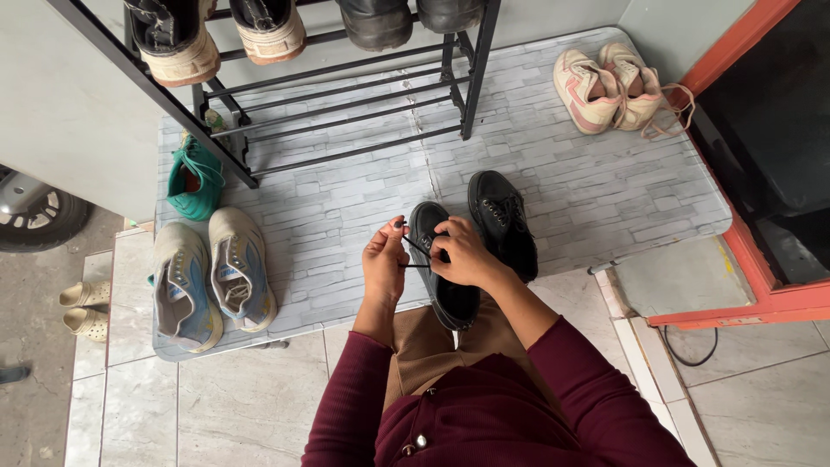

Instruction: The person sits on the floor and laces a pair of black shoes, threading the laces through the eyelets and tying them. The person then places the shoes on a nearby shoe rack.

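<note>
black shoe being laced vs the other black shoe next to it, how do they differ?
The laced black shoe is on the person's foot, with the left hand and right hand pulling its lace; the other black shoe stands apart on the grey mat, untouched. The worn one sits nearer the person, partly hidden by hands; the other shows fully. Both are black lace-ups pointing toward the rack.
</note>
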